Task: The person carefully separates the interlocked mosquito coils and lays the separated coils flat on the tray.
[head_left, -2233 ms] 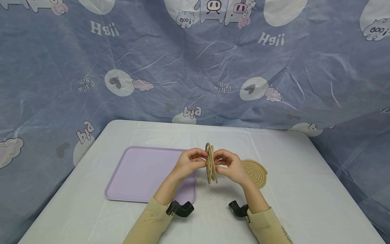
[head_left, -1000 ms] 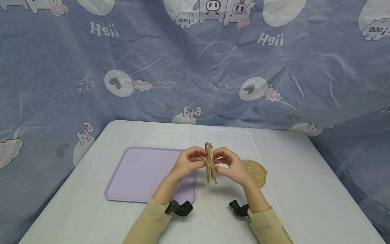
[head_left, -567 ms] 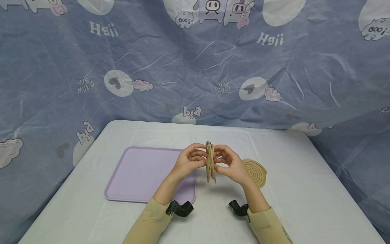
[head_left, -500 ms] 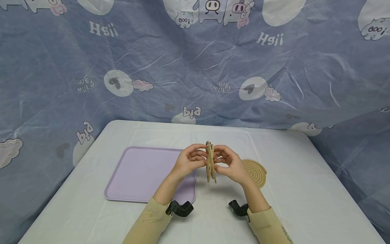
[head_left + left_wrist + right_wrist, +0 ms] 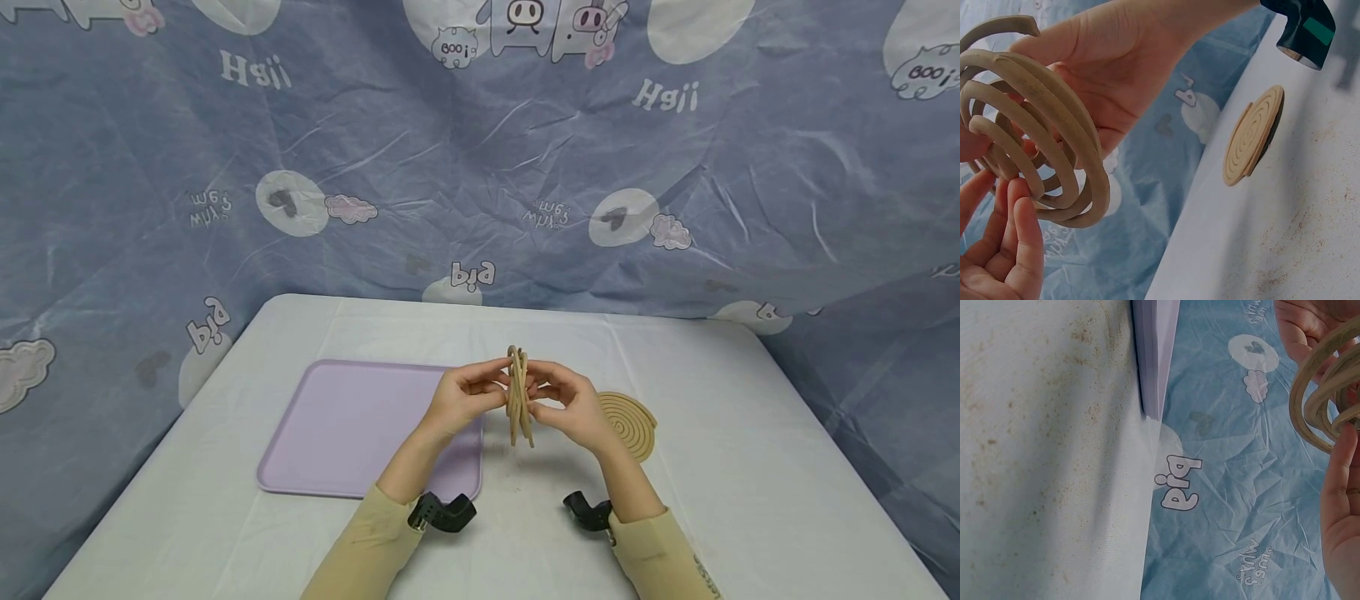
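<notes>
Both hands hold a tan spiral coil pair [image 5: 517, 398] upright above the table, edge-on to the head camera. My left hand [image 5: 461, 400] pinches it from the left, my right hand [image 5: 572, 408] from the right. In the left wrist view the coil [image 5: 1041, 144] shows its rings pulled partly apart, with my left fingers [image 5: 1013, 250] on the inner rings and the right palm [image 5: 1116, 69] behind. The right wrist view catches the coil's edge [image 5: 1325, 400] at the upper right. A second flat spiral coil [image 5: 628, 423] lies on the table just right of my right hand.
A lilac tray [image 5: 352, 429] lies flat on the white table [image 5: 750, 483], left of the hands. A blue cartoon-print cloth [image 5: 480, 167] hangs behind and around the table. Black wrist camera mounts [image 5: 442, 512] sit on both forearms.
The hands and the upright coil have risen slightly and the fingers have shifted on the rings. The flat coil and the tray have not moved.
</notes>
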Action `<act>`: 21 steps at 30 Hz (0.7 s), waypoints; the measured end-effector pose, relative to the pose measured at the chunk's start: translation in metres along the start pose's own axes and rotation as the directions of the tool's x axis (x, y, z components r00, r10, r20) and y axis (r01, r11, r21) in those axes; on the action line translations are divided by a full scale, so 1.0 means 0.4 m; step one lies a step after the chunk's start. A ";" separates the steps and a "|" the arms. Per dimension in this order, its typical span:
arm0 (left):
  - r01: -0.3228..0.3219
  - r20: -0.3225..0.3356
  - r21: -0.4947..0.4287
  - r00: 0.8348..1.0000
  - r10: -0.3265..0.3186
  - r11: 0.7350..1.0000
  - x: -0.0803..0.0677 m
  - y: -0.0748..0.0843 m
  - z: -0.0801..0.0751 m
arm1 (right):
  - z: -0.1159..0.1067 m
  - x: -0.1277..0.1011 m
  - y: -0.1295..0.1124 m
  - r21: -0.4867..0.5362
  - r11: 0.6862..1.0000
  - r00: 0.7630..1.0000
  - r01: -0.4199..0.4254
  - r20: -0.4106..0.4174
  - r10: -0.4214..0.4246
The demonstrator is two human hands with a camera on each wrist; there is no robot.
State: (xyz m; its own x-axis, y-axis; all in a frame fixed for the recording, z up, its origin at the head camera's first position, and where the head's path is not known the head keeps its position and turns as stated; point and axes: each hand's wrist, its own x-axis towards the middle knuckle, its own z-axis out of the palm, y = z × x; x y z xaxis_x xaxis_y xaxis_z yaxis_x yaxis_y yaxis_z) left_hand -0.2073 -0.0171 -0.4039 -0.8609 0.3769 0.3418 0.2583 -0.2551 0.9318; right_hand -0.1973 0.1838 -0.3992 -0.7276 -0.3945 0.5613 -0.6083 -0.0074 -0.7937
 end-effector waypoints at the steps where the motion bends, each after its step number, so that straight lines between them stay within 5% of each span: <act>1: -0.004 0.001 -0.004 1.000 0.004 1.000 0.000 -0.001 0.000 | 0.000 0.000 0.000 -0.002 1.000 1.000 0.000 -0.001 0.000; 14: -0.050 -0.099 -0.030 0.994 0.046 0.998 0.000 -0.008 0.024 | 0.009 0.000 -0.002 -0.009 1.000 0.999 0.000 -0.036 0.000; 21: -0.060 -0.098 -0.016 0.994 0.058 0.998 0.000 -0.005 0.023 | 0.008 -0.001 0.001 0.001 1.000 0.998 0.025 -0.050 -0.025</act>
State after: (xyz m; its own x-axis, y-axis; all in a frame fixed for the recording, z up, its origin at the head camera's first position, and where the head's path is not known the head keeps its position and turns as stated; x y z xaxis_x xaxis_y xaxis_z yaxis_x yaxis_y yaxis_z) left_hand -0.2037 -0.0083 -0.4044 -0.8832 0.2729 0.3814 0.3018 -0.2917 0.9076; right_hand -0.1962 0.1808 -0.4005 -0.7270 -0.3475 0.5922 -0.6263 -0.0179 -0.7794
